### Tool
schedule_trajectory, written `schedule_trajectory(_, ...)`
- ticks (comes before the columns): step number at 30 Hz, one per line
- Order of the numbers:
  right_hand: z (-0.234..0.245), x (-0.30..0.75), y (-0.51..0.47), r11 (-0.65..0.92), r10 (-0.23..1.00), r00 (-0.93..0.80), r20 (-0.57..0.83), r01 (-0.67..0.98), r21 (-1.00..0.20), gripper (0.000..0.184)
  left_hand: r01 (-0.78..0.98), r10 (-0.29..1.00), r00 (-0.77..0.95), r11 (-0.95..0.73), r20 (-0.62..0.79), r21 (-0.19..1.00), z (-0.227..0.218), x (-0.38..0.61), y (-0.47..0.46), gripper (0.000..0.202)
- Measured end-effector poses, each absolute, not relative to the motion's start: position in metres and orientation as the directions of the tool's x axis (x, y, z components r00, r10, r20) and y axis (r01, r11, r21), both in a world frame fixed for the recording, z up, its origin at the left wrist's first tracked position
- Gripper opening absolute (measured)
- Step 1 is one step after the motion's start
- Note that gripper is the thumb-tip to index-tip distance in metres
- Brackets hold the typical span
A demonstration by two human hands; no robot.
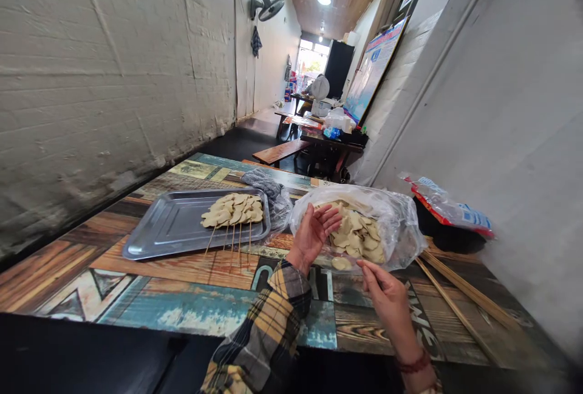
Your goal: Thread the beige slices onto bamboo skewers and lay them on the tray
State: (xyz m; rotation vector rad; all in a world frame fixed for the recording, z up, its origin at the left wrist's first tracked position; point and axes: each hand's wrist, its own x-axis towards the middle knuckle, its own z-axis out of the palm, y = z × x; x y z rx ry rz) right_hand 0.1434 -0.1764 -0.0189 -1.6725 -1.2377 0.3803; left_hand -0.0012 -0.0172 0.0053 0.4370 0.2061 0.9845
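My left hand (315, 231) is open, palm turned up and fingers stretched, in front of a clear plastic bag (401, 224) of flat, pale beige slices (357, 233). To its right, my right hand (386, 291) has thumb and forefinger pinched together. Whatever lies in that pinch, if anything, is too small to make out. A single beige slice (341, 263) shows just left of those fingertips, by the bag's near edge. On the left, a grey metal tray (168, 224) bears similar slices (234, 209) threaded on several thin wooden skewers (233, 241), whose bare ends stick out over its near rim.
Long thin wooden sticks (469, 291) lie on the patterned table (182, 303) at right. Behind them sits a black container (449, 233) with red-and-clear packaging (449, 203). A grey cloth-like bundle (262, 181) lies behind the tray. Farther off stand a bench (280, 151) and cluttered tables.
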Motion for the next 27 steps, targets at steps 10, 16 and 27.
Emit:
schedule_trajectory(10, -0.046, 0.134, -0.154, 0.062, 0.904, 0.322, 0.281, 0.551, -0.832, 0.053, -0.710, 0.871, 0.491, 0.386, 0.021, 0.589, 0.005, 0.005, -0.023, 0.046)
schedule_trajectory(16, -0.057, 0.138, -0.160, 0.019, 0.941, 0.292, 0.169, 0.456, -0.890, 0.058, -0.697, 0.905, 0.426, 0.338, -0.013, 0.633, 0.003, 0.009, -0.022, 0.045)
schedule_trajectory(27, -0.063, 0.135, -0.162, 0.052, 0.913, 0.331, 0.237, 0.481, -0.875, 0.055, -0.662, 0.902, 0.430, 0.335, -0.027, 0.670, -0.003, 0.013, -0.023, 0.046)
